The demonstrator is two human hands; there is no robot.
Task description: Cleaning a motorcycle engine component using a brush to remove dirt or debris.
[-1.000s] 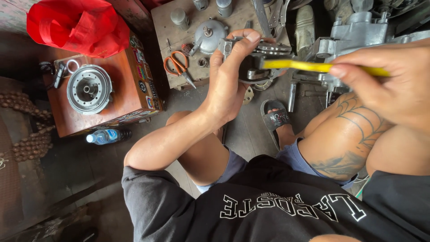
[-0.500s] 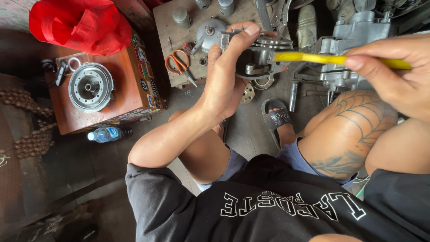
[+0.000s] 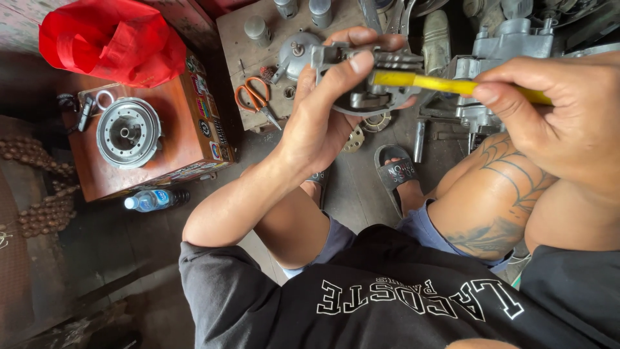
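Item one — my left hand [image 3: 323, 123]: fingers wrapped tight around a grey metal engine part [image 3: 371, 81], thumb laid across its near face, fingertips curling over the far edge. The part sits raised off the floor, wholly in that grasp.

Item two — my right hand [image 3: 555, 116]: thumb and forefinger pinched on a yellow-handled tool [image 3: 445, 84], the remaining fingers folded beneath it. The tool's far end rests against the metal part, just beside my left thumb tip.

Beyond the left fingertips: a wooden board [image 3: 258, 52] carrying orange-handled scissors [image 3: 255, 98], a round grey cover [image 3: 297, 55] and small metal cylinders [image 3: 257, 27].

Past the right knuckles: a larger grey engine casing [image 3: 504, 48].

Below the left wrist: a black sandal [image 3: 395, 173] on the floor, a small gear [image 3: 354, 137] near it.

Well left of both hands: a reddish wooden box [image 3: 187, 129] bearing a round metal hub [image 3: 128, 132], a red plastic bag [image 3: 113, 39] behind it, a plastic bottle [image 3: 155, 199] lying in front.
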